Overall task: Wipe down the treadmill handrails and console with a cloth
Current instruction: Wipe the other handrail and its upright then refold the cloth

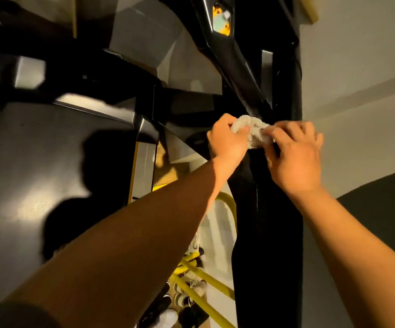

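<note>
White cloth (252, 132) is bunched against the black right handrail (266, 209), gripped by left hand (227, 140) and right hand (294, 152); wiping seems underway, its extent undeterminable.

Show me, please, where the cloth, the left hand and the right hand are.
cloth (253, 130): head view, bunched middle between the hands.
left hand (227, 143): head view, back of the hand.
right hand (295, 159): head view, back of the hand.
</note>
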A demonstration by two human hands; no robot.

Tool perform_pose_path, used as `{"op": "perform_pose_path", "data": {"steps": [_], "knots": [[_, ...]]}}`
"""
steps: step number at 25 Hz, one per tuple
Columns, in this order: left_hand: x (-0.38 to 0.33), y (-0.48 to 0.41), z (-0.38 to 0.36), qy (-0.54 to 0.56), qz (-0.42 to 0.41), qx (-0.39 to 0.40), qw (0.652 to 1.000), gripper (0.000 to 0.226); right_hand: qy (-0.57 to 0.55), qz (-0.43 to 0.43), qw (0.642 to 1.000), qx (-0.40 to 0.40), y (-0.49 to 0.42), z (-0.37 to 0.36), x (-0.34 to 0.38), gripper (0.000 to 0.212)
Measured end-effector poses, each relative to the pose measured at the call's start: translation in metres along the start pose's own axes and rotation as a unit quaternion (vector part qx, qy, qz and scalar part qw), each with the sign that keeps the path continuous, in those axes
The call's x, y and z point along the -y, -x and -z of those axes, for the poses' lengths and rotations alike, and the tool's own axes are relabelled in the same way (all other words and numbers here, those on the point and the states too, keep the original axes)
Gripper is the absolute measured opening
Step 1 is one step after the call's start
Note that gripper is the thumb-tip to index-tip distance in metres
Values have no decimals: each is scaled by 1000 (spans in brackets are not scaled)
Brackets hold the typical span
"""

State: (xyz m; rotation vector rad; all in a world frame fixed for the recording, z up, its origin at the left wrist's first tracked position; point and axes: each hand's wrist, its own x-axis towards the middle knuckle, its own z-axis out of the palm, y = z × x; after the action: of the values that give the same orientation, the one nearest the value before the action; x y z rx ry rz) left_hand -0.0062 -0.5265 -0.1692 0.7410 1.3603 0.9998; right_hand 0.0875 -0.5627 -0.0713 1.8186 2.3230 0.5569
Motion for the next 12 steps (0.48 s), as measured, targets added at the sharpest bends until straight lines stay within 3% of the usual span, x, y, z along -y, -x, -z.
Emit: {"op": "perform_pose_path", "data": {"steps": [3,6,9,12], "knots": [[5,25,17,94,52,85,990,20,-81,-37,996,-21,3,-5,1,18],[-3,48,49,112,71,158,979,25,-142,-47,988,-44,3,-2,2,13],[-32,57,77,9,-36,218,975,18,-190,-44,978,-78,6,2,1,15],[-62,58,95,-129,-162,177,962,13,-258,-27,961,-95,5,11,4,24]]}}
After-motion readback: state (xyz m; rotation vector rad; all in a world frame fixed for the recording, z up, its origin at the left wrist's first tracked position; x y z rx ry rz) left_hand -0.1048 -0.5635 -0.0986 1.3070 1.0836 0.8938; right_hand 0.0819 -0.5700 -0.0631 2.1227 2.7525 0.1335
